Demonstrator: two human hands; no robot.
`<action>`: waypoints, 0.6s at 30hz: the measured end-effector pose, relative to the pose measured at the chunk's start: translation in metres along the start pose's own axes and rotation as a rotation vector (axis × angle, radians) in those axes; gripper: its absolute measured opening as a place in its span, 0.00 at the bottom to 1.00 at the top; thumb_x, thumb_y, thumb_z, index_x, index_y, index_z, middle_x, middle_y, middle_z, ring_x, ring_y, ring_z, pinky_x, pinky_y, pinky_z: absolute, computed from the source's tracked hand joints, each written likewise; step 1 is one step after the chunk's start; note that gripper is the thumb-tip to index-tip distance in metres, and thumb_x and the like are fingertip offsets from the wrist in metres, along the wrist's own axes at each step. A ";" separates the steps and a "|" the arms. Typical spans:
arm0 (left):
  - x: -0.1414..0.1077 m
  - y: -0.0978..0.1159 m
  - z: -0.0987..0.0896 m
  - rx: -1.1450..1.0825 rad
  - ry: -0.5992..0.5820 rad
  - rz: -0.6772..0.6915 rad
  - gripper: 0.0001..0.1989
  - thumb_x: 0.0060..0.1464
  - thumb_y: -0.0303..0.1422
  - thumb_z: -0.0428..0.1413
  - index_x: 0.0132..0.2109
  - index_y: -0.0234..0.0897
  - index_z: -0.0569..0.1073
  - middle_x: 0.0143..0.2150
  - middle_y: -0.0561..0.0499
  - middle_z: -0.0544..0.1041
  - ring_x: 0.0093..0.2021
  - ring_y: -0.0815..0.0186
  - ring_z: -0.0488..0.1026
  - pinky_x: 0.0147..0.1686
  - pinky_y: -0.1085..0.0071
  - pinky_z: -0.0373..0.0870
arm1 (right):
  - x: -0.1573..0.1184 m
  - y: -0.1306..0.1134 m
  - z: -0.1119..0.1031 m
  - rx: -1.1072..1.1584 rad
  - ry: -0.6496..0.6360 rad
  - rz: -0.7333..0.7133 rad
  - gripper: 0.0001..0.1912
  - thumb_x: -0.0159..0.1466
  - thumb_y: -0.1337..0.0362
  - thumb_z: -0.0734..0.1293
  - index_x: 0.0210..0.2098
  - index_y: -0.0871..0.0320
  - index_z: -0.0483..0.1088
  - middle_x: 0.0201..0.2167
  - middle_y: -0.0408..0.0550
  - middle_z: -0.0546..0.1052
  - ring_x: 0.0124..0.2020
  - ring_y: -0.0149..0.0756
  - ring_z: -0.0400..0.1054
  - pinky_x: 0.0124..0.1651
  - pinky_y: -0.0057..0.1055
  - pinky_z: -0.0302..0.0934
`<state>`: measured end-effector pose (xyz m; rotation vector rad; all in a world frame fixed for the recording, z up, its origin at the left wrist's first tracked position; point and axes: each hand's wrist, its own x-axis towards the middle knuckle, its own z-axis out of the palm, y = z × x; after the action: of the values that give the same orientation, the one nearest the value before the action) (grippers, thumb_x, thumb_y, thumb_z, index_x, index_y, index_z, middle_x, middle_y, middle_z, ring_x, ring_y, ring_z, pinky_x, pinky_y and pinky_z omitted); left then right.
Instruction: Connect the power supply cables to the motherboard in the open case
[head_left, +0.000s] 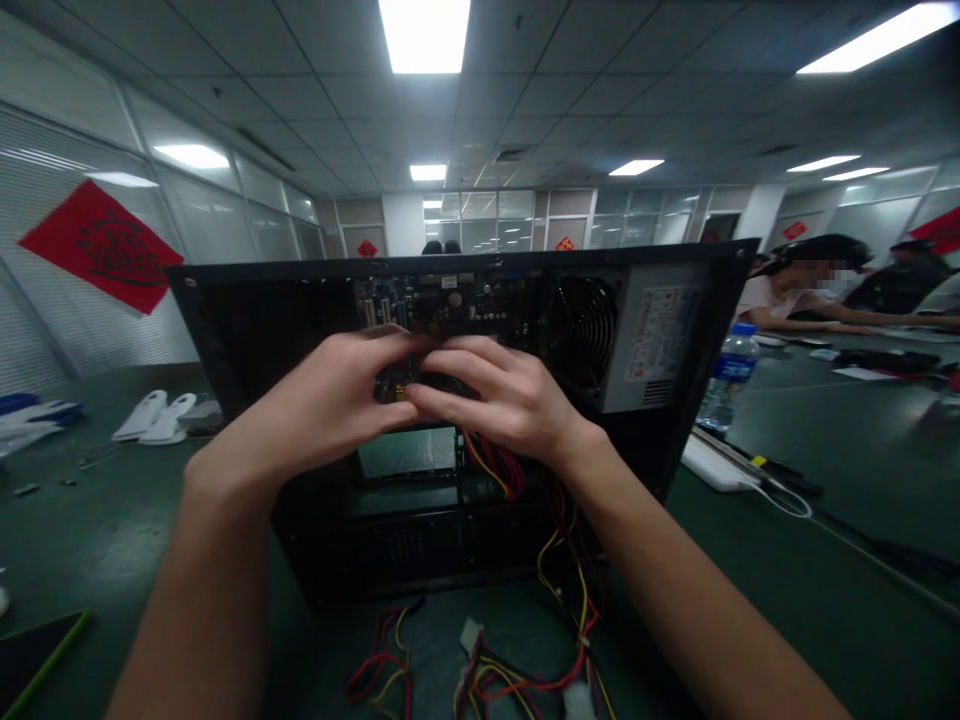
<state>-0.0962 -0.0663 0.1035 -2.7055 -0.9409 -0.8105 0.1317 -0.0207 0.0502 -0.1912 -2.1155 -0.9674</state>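
An open black computer case (491,262) stands before me on the table. Inside it, at the upper middle, is a dark motherboard (465,298). My left hand (337,385) curves in front of the board, thumb below and fingers above. My right hand (499,385) meets it from the other side, fingers bent and their tips beside the left thumb. Both are closed around a small spot on the board, where whatever they grip is hidden. A bundle of red and yellow cables (495,465) comes out below my right hand. The power supply (656,340) sits at the upper right.
Loose power cables (517,680) with white connectors lie at the table's front. To the right are a water bottle (727,375) and a white power strip (716,465). White slipper-like objects (165,418) lie left, above a green-edged dark object (41,655). A person (787,290) sits far right.
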 end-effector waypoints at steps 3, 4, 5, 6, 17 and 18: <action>0.004 0.004 0.007 -0.010 -0.010 -0.056 0.22 0.59 0.41 0.61 0.58 0.41 0.77 0.55 0.46 0.81 0.55 0.54 0.78 0.57 0.62 0.75 | -0.005 -0.003 -0.004 -0.021 -0.050 0.042 0.15 0.76 0.64 0.60 0.54 0.55 0.76 0.50 0.53 0.78 0.50 0.39 0.69 0.49 0.37 0.71; 0.006 0.005 0.011 -0.003 -0.002 -0.065 0.22 0.59 0.42 0.61 0.58 0.40 0.77 0.55 0.46 0.81 0.55 0.54 0.78 0.56 0.62 0.75 | -0.007 -0.004 -0.007 -0.035 -0.092 0.089 0.16 0.76 0.64 0.59 0.53 0.56 0.77 0.50 0.54 0.78 0.49 0.40 0.69 0.47 0.37 0.70; 0.008 0.005 0.015 0.008 0.006 -0.070 0.22 0.60 0.42 0.60 0.58 0.39 0.76 0.56 0.45 0.81 0.55 0.55 0.77 0.57 0.62 0.74 | -0.008 -0.006 -0.009 -0.054 -0.145 0.145 0.16 0.76 0.64 0.59 0.52 0.56 0.77 0.50 0.54 0.78 0.49 0.41 0.69 0.46 0.36 0.70; 0.010 0.006 0.020 0.025 0.011 -0.077 0.21 0.61 0.42 0.60 0.57 0.38 0.76 0.56 0.44 0.80 0.55 0.55 0.77 0.57 0.62 0.74 | -0.009 -0.007 -0.012 -0.077 -0.204 0.206 0.16 0.76 0.65 0.58 0.51 0.57 0.77 0.51 0.55 0.78 0.50 0.42 0.69 0.44 0.35 0.69; 0.032 0.015 0.066 0.272 -0.187 -0.303 0.09 0.63 0.34 0.54 0.48 0.39 0.76 0.46 0.43 0.82 0.46 0.52 0.81 0.42 0.63 0.74 | -0.018 -0.013 0.009 -0.128 -0.698 0.618 0.14 0.69 0.71 0.61 0.46 0.59 0.77 0.49 0.55 0.77 0.48 0.44 0.69 0.31 0.33 0.57; 0.033 0.014 0.070 0.274 -0.205 -0.306 0.10 0.64 0.33 0.53 0.48 0.39 0.76 0.47 0.42 0.82 0.46 0.51 0.81 0.42 0.62 0.74 | -0.020 -0.012 0.013 -0.118 -0.717 0.620 0.14 0.68 0.71 0.61 0.46 0.59 0.77 0.49 0.55 0.77 0.49 0.45 0.69 0.32 0.34 0.58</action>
<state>-0.0350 -0.0373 0.0632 -2.4717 -1.4218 -0.4122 0.1327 -0.0168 0.0240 -1.3334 -2.3616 -0.6886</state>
